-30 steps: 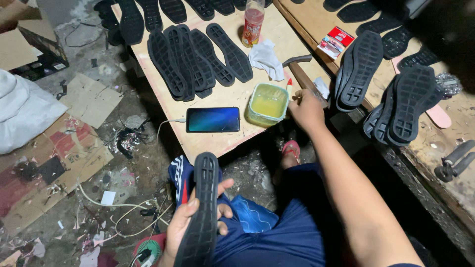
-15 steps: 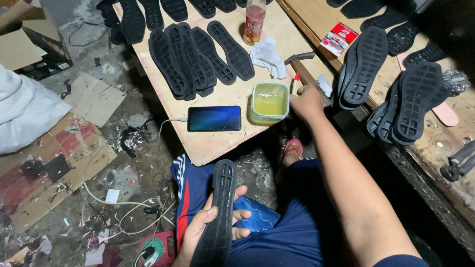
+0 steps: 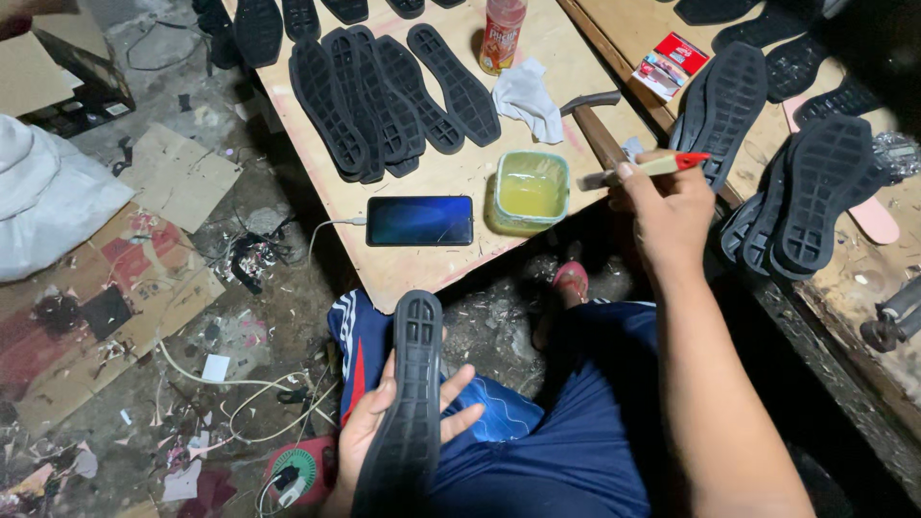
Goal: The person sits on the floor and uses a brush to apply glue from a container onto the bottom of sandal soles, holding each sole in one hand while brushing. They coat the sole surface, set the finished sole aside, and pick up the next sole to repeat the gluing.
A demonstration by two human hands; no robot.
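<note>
Sitting low beside the worktop (image 3: 422, 273), the person holds a black rubber shoe sole (image 3: 408, 403) in the left hand (image 3: 384, 432), just above the lap. The palm lies under the sole and the fingers curl up around its edge, so the grip is closed on it and the ridged face is turned upward, toward the head and easy to reach from above. The right hand (image 3: 672, 206) is raised past the worktop's near corner, its grip closed on a small brush (image 3: 652, 168) with a pale handle and a red end. The brush head points toward the square tub of yellowish glue (image 3: 530, 190), which sits close to the worktop's edge, within a short reach of that hand.

Beside the tub lies a phone (image 3: 420, 221) with its cable trailing off the edge, kept just apart from the glue. Farther back, more black soles (image 3: 384, 91) lie fanned out and overlapping, probably so that each face stays exposed. A crumpled white cloth (image 3: 532, 101) and a bottle (image 3: 502, 34) sit behind the tub. On the bench (image 3: 863, 278) to the right, other soles (image 3: 815, 192) are stacked leaning on one another. The floor (image 3: 144, 317) is littered with cardboard and scraps.
</note>
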